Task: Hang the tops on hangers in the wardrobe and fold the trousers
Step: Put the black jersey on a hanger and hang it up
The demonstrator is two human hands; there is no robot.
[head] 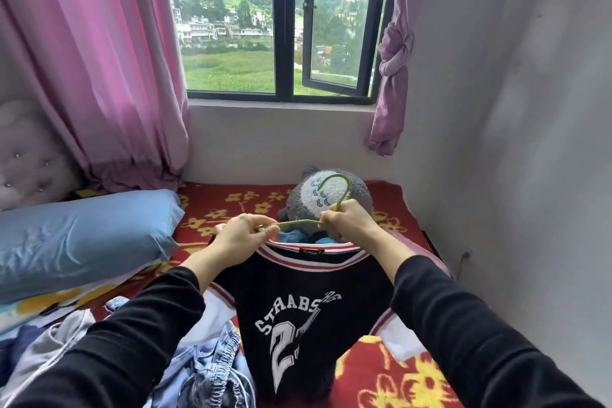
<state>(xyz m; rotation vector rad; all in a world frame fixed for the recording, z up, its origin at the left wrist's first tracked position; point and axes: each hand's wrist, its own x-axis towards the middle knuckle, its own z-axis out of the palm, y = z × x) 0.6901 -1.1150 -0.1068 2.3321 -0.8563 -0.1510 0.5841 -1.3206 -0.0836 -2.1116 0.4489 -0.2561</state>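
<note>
over bed: two hands (240, 235) (347, 220), one hanger (294, 223), one jersey (304, 301).

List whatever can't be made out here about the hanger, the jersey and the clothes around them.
Head view:
Hanger: right arm hidden behind the right hand and jersey; left tip inside the left hand.
Jersey print: a fold swallows the word's end and the second digit.
Collar label: too small to read.
Jeans: cut off by the bottom edge.
Wardrobe: out of frame.

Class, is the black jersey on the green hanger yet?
Not fully: the green hanger lies bare above the black jersey, between left hand and right hand.
</note>
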